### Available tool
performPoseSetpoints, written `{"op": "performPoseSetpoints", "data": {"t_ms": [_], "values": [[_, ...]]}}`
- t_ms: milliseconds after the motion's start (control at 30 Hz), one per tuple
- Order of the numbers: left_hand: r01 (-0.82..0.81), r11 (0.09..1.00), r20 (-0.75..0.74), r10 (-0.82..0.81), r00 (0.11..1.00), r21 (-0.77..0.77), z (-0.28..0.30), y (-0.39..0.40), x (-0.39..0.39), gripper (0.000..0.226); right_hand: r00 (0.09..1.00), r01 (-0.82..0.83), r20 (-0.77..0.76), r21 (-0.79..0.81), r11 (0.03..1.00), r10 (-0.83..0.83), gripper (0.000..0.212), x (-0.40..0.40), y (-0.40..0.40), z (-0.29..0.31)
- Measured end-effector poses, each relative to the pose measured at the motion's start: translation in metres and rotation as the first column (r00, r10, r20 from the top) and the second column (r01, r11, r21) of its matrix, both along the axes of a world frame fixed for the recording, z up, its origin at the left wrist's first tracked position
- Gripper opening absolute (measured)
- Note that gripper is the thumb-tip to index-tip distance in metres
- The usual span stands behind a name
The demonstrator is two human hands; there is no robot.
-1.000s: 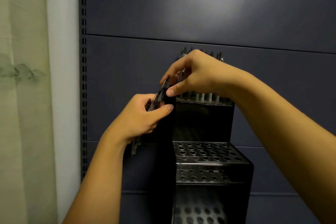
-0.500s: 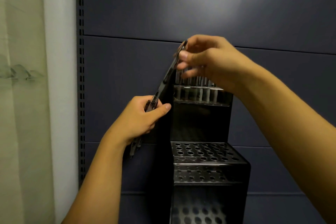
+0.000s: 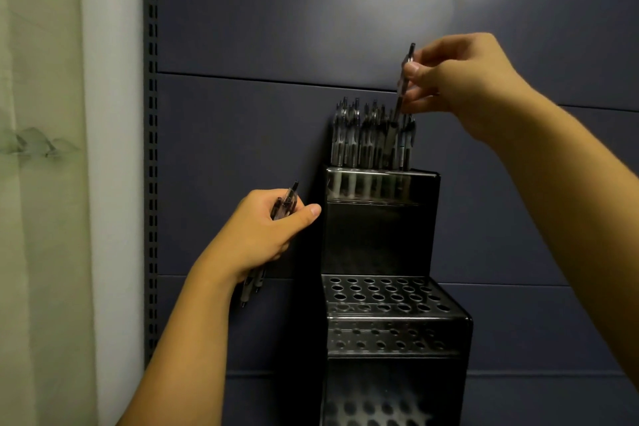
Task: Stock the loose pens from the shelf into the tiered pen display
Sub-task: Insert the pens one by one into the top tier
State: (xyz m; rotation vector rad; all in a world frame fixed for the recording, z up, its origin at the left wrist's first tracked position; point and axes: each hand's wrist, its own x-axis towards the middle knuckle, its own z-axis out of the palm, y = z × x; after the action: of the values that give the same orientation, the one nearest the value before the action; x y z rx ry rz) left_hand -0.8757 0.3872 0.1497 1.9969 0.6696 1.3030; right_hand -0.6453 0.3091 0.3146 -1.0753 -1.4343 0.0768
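Observation:
A black tiered pen display (image 3: pixel 380 238) stands against the dark back panel. Its top tier holds several upright pens (image 3: pixel 359 135). The middle tier (image 3: pixel 377 294) shows rows of bare holes, and a lower tier of holes sits at the bottom edge. My right hand (image 3: pixel 460 79) pinches one dark pen (image 3: pixel 403 86), tip down, over the right end of the top tier among the standing pens. My left hand (image 3: pixel 266 231) is left of the display, closed on a small bundle of pens (image 3: pixel 285 202) whose tips stick out below the wrist.
The dark blue shelving back panel (image 3: pixel 311 27) fills the background, with a slotted upright rail (image 3: pixel 151 148) at its left. A pale wall strip and a light green curtain (image 3: pixel 38 183) lie further left.
My right hand pulled one pen out of the left hand's bundle, lifted it and carried it right, over the top tier's right end. The left hand stayed in place.

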Motion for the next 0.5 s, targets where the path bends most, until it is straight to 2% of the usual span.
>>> {"op": "performPoseSetpoints", "data": {"t_ms": [233, 433, 500], "values": [[-0.001, 1.0, -0.009, 0.001, 1.0, 0.013, 0.0, 0.0, 0.001, 0.033, 1.0, 0.001, 0.02, -0.046, 0.999, 0.0, 0.005, 0.001, 0.012, -0.008], [-0.001, 1.0, -0.011, 0.002, 1.0, 0.009, -0.001, 0.001, 0.0, 0.033, 0.996, 0.015, 0.088, -0.201, 0.979, 0.003, 0.007, -0.002, 0.013, -0.019], [-0.001, 1.0, -0.012, 0.001, 1.0, 0.009, -0.001, 0.001, 0.001, 0.032, 0.996, 0.036, 0.092, -0.21, 0.977, -0.017, 0.009, -0.001, 0.014, -0.022]]}}
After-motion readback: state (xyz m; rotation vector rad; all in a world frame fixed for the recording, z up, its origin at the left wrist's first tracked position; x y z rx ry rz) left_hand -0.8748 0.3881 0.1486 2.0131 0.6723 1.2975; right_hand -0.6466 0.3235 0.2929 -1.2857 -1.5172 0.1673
